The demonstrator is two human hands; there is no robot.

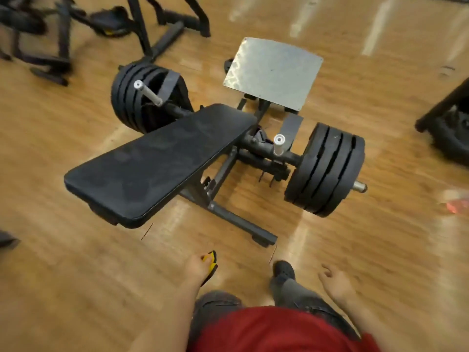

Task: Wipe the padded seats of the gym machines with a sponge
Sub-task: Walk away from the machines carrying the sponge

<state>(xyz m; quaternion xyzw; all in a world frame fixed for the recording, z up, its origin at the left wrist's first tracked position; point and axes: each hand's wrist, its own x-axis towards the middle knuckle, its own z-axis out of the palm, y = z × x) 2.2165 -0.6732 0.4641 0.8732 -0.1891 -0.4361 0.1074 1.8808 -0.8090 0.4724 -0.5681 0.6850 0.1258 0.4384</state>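
One yellow-and-black sponge gripped in left hand.

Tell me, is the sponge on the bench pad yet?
No. The left hand holds the sponge low over the floor, short of the bench pad.

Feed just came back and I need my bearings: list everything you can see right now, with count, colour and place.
Padded bench: one, black, centre, on a dark metal frame.
Weight plate stacks: two, black, one behind-left of the bench, one to its right.
Footplate: one, silver metal, beyond the bench.
Other gym machines: black, blurred, top left; another dark piece at the right edge.
Floor: wood-look, tan.
Red object: one, blurred, right edge; cannot identify.
Sponge: one, yellow with a dark layer, held in the left hand.
Left hand: grips the sponge, short of the bench.
Right hand: holds nothing, fingers relaxed.
Clothing: red shirt, grey trousers, dark shoe.
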